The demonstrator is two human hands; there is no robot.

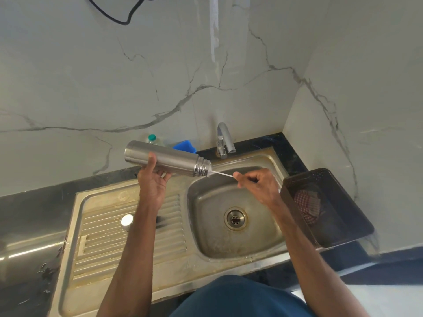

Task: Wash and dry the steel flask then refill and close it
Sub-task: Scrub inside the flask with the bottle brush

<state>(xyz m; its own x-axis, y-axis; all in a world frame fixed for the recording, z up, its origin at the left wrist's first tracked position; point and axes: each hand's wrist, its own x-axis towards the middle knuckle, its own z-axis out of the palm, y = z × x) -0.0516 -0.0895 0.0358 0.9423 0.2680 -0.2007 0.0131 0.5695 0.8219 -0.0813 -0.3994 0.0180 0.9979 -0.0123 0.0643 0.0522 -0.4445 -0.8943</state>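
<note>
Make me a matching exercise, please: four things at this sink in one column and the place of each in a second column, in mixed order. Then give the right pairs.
Things
1. steel flask
2. shiny round cap
3. checked cloth
4. thin white rod

Places
A. inside the dark basket
B. pinched by the right hand, its tip at the flask's mouth
C. on the ribbed drainboard
D. gripped by the left hand, mouth toward the sink

Pairs: 1-D, 2-C, 3-A, 4-B.
</note>
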